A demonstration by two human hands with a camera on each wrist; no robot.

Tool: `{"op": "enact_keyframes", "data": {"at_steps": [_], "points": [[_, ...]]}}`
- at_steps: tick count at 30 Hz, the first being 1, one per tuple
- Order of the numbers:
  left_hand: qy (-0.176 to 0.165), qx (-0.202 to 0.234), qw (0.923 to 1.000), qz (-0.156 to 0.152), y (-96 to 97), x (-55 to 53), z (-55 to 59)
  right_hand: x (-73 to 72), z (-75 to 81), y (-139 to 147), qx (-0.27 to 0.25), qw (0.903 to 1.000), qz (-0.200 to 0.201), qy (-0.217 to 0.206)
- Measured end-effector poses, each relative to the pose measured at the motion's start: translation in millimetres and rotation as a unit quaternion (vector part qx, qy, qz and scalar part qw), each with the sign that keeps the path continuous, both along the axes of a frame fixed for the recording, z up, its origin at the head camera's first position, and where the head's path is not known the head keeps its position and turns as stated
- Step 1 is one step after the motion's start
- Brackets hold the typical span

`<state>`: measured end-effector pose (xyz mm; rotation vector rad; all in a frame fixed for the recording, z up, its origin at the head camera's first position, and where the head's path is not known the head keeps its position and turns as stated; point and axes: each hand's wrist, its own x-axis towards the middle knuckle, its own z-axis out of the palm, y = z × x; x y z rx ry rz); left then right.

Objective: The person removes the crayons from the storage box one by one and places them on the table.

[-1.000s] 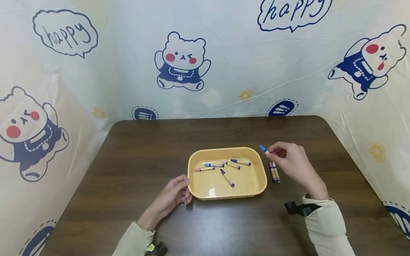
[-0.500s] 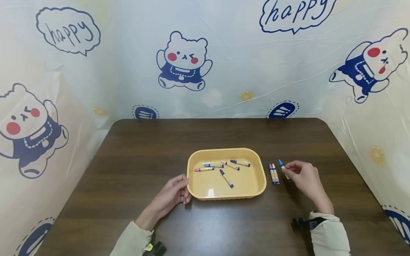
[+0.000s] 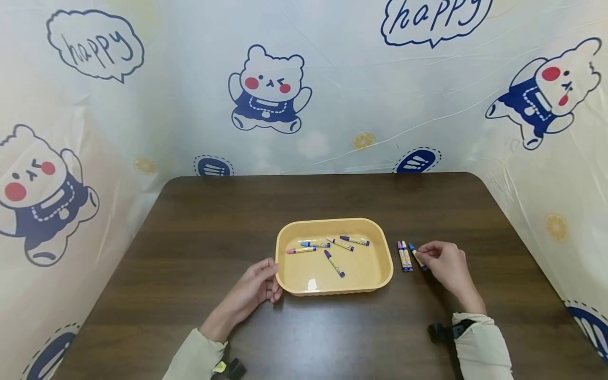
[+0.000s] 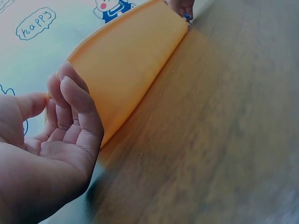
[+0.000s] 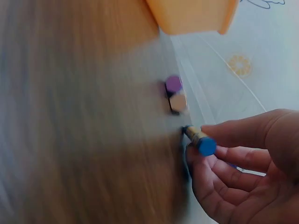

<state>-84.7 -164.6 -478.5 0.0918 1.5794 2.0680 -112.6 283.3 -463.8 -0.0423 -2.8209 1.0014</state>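
Observation:
My left hand (image 3: 256,285) holds the left end of a yellow plastic tray (image 3: 366,266). In the left wrist view its thumb is at the rim, with curled fingers against the outer wall (image 4: 126,70). Right of the tray, my right hand (image 3: 446,266) pinches a blue crayon (image 3: 411,247) between thumb and fingers, low over the table. The right wrist view shows this crayon's blue end (image 5: 206,146) toward the camera. Just left of it, a purple crayon (image 5: 174,84) and a tan crayon (image 5: 179,101) lie side by side on the table.
Several crayons lie scattered inside the tray, among them a pink one (image 3: 301,250), a light blue one (image 3: 315,244) and a purple one (image 3: 334,263). The dark wooden table (image 3: 228,211) has patterned sheeting (image 3: 332,95) behind it and at both sides.
My right hand has brought the blue crayon from above the tray's right corner down to the table, then slightly left toward the two lying crayons. My left hand stays on the tray.

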Motion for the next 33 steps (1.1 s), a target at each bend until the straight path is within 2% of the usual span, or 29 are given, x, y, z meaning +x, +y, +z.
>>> {"op": "enact_keyframes", "data": {"at_steps": [9, 15, 20, 33], "points": [[-0.004, -0.004, 1.0000, 0.004, 0.1, -0.8, 1.1, -2.5, -3.2, -11, -0.017, 0.9998, 0.004, -0.013], [-0.004, -0.005, 1.0000, 0.003, 0.0, -0.1, 1.4, -2.2, -3.0, -13, -0.014, 0.9995, 0.020, -0.020], [-0.004, -0.006, 1.0000, 0.006, 0.5, -0.2, 2.2, -2.4, -2.3, -13, -0.012, 0.9994, 0.030, -0.012], [-0.009, -0.012, 0.9998, 0.012, 1.2, -0.5, 2.8, -2.3, -1.5, -15, -0.013, 0.9994, 0.022, -0.023]]}}
